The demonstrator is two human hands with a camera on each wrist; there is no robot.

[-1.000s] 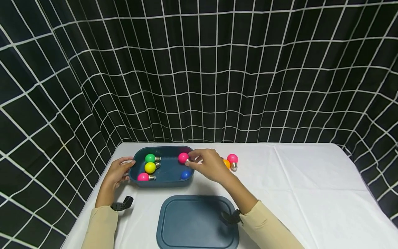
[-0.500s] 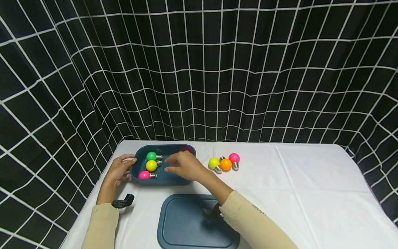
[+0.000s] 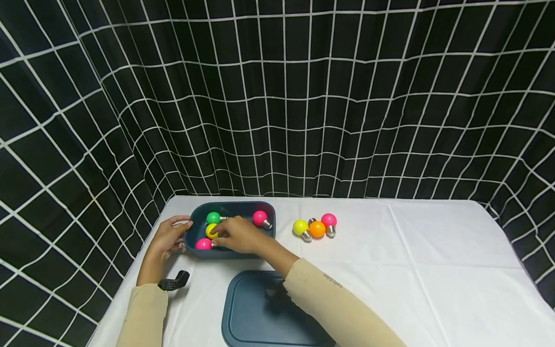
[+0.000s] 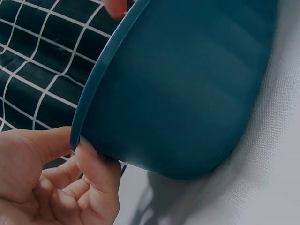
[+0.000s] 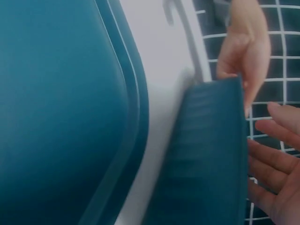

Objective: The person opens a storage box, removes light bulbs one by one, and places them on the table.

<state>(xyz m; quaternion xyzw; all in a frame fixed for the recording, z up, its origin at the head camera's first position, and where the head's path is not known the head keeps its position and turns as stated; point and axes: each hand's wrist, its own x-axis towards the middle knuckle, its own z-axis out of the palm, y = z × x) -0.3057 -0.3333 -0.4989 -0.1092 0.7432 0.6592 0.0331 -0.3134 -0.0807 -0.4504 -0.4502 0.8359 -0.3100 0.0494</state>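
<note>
My left hand [image 3: 166, 237] grips the left end of a dark blue plastic box [image 3: 231, 254], thumb and fingers pinching its rim [image 4: 96, 89] in the left wrist view. Inside lie a green light bulb [image 3: 213, 218], a yellow light bulb [image 3: 211, 231], a pink light bulb [image 3: 203, 244] and, at the right end, another pink light bulb [image 3: 260, 218]. My right hand [image 3: 239, 235] reaches over the front wall, its fingertips at the yellow bulb and hiding the bulb's base. Its fingers [image 5: 269, 154] look spread in the right wrist view; no firm hold shows.
A matching flat lid [image 3: 269, 313] lies in front of the box, partly under my right forearm. Right of the box, a yellow bulb [image 3: 300, 227], an orange bulb [image 3: 317, 229] and a pink bulb [image 3: 329, 220] lie close together. A gridded black curtain [image 3: 329, 120] hangs behind.
My right hand has let go of the pink bulb at the box's right end and moved left to the yellow bulb. The blue bulb is now hidden. My left hand keeps its grip.
</note>
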